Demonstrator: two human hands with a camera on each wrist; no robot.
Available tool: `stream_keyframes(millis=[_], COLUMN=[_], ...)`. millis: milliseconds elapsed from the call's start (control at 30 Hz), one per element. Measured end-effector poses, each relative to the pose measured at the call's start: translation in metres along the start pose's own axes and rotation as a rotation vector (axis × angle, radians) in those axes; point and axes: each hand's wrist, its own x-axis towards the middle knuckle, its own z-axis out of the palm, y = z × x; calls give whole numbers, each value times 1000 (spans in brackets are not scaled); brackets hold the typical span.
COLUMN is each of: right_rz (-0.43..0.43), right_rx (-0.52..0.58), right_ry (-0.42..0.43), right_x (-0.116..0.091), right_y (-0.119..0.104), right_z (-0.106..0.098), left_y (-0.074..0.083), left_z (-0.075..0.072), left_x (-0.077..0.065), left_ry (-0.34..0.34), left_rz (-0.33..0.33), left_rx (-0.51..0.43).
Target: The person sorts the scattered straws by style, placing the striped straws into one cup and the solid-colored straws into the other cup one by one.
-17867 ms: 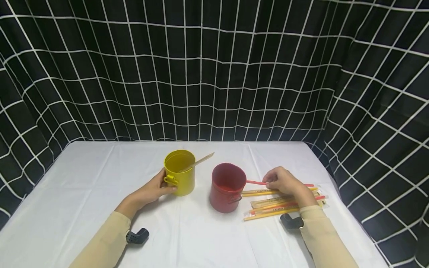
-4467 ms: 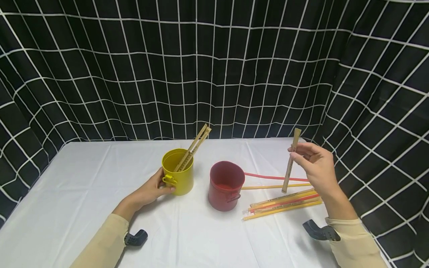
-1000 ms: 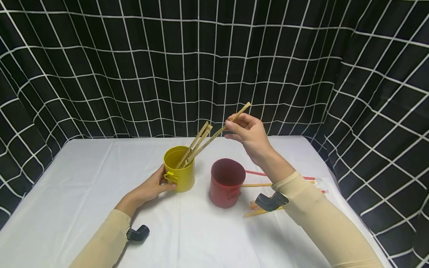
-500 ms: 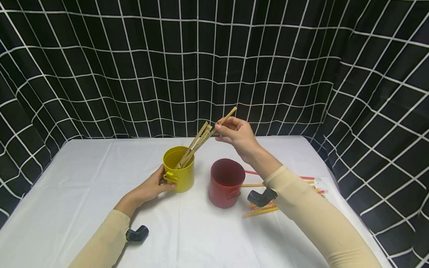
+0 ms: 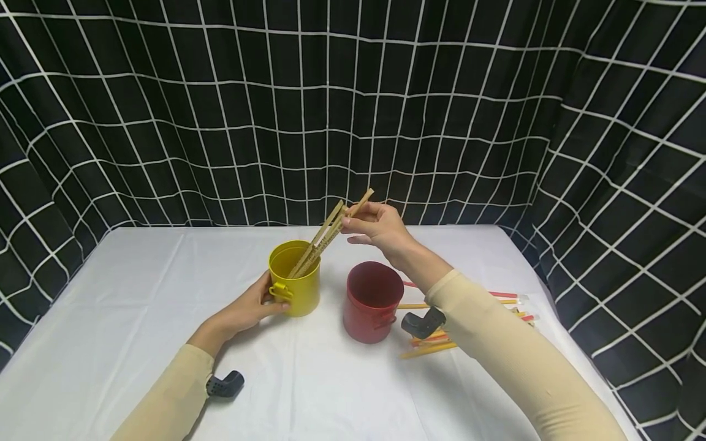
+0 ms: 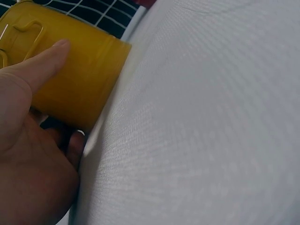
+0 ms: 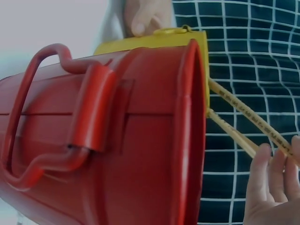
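Note:
My left hand (image 5: 248,312) holds the side of a small yellow bucket (image 5: 303,297) standing on the table; in the left wrist view the thumb lies along its wall (image 6: 89,75). Thin printed sticks in brown paper sleeves (image 5: 332,215) lean out of the bucket toward the right. Above and right of it, my right hand (image 5: 386,229) pinches another paper-wrapped stick (image 5: 366,196) near its top. This stick slants down to the bucket's mouth, beside the others; its lower end is hidden. The right wrist view shows the fingers (image 7: 262,171) around the sticks' upper ends.
A red bucket (image 5: 365,321) with a wire handle stands right of the yellow one, under my right forearm. Behind that arm lie red (image 5: 503,294) and yellow straws (image 5: 430,351), partly hidden by the sleeve. Black cloth with white grid lines (image 5: 353,110) surrounds the white tabletop.
Over the last second my right hand has moved left and down, bringing its paper-wrapped stick against the others in the yellow bucket. Earlier it lifted that stick from the right. My left hand stays put.

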Motion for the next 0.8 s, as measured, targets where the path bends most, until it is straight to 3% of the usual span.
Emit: stream_keyframes(millis=[533, 800], right_rz=[129, 129], right_rx=[-263, -350], right_ry=[-79, -111], right_x=[7, 7], right_y=[2, 3], right_z=[12, 0], left_y=[-1, -2], left_z=[1, 0], left_x=[1, 2], left_ry=[9, 10], left_rz=[-5, 0], left_rx=[2, 6])
